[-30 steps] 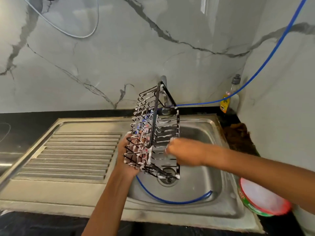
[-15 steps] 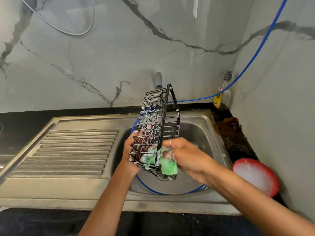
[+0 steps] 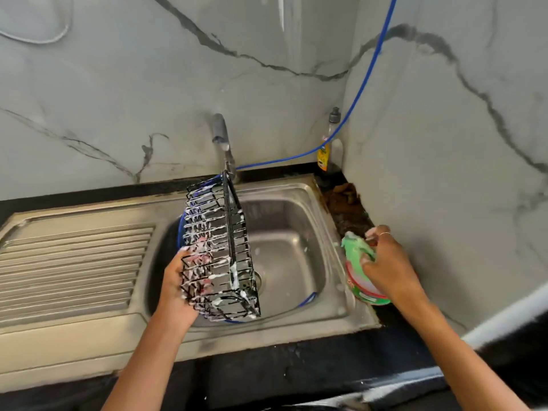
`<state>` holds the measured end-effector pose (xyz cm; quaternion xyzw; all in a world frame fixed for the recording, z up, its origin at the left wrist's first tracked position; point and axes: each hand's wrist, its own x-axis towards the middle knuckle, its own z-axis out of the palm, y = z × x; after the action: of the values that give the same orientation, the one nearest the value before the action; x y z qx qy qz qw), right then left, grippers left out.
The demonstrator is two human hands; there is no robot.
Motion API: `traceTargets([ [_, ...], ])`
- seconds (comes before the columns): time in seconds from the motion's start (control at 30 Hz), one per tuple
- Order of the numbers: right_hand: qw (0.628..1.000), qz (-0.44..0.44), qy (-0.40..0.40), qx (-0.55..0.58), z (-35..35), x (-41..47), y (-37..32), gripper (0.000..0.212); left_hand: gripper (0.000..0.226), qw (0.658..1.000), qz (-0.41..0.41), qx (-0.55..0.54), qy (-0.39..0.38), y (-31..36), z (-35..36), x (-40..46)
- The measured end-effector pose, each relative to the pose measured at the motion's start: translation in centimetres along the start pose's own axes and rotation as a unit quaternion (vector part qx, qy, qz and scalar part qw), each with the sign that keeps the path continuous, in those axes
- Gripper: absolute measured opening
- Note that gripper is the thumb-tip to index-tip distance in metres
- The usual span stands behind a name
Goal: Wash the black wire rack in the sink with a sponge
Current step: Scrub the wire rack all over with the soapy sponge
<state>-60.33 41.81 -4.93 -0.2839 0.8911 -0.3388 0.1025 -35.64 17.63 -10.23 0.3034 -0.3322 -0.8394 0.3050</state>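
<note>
The black wire rack [image 3: 218,250], streaked with white foam, stands tilted on end over the left part of the steel sink basin [image 3: 292,232]. My left hand [image 3: 178,287] grips its lower left side from behind the wires. My right hand [image 3: 385,264] is off to the right of the sink, apart from the rack, closed on a green sponge [image 3: 354,247] held over a round red-rimmed soap tub [image 3: 363,287] on the dark counter.
A ribbed steel drainboard [image 3: 71,262] lies left of the basin. The tap [image 3: 221,134] rises behind the rack. A blue hose [image 3: 358,90] runs down the wall corner into the sink. A small yellow-labelled bottle [image 3: 326,143] stands in the back corner.
My right hand has left the rack and carried the sponge rightward to the soap tub. The left hand still holds the rack, now more upright.
</note>
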Motion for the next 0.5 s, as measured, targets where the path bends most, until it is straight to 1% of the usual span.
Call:
traceTargets([
  [0.07,0.999,-0.005,0.021,-0.039,-0.6,0.2,0.7,0.019,0.046,1.0,-0.008,-0.006,0.009,-0.4,-0.4,0.2],
  [0.1,0.997,-0.009,0.021,-0.069,-0.8,0.2,1.0,0.016,0.048,1.0,-0.013,-0.002,0.01,-0.5,-0.3,0.0],
  [0.2,0.985,-0.013,-0.006,-0.173,-0.8,-0.5,1.2,0.016,0.056,1.0,-0.01,0.012,0.015,-1.1,0.1,-0.7],
  [0.23,0.977,-0.015,-0.024,-0.21,-0.7,-0.8,1.3,0.018,0.055,1.0,-0.01,0.015,0.02,-1.2,0.2,-1.0],
  [0.3,0.962,-0.015,-0.063,-0.265,-0.5,-1.3,1.5,0.026,0.039,0.999,-0.007,0.012,0.03,-1.4,0.1,-1.5],
  [0.33,0.958,-0.012,-0.079,-0.274,-0.4,-1.4,1.7,0.028,0.033,0.999,-0.005,0.007,0.032,-1.5,0.0,-1.7],
  [0.4,0.957,-0.009,-0.11,-0.267,-0.2,-1.3,2.1,0.03,0.03,1.0,0.002,0.018,0.024,-1.4,0.2,-2.0],
  [0.43,0.957,-0.006,-0.127,-0.261,-0.2,-1.1,2.3,0.033,0.034,0.999,0.001,0.024,0.021,-1.3,0.5,-2.3],
  [0.5,0.954,0.004,-0.161,-0.252,-0.1,-0.8,2.5,0.04,0.05,0.999,0.006,0.033,0.028,-1.2,0.5,-2.4],
])
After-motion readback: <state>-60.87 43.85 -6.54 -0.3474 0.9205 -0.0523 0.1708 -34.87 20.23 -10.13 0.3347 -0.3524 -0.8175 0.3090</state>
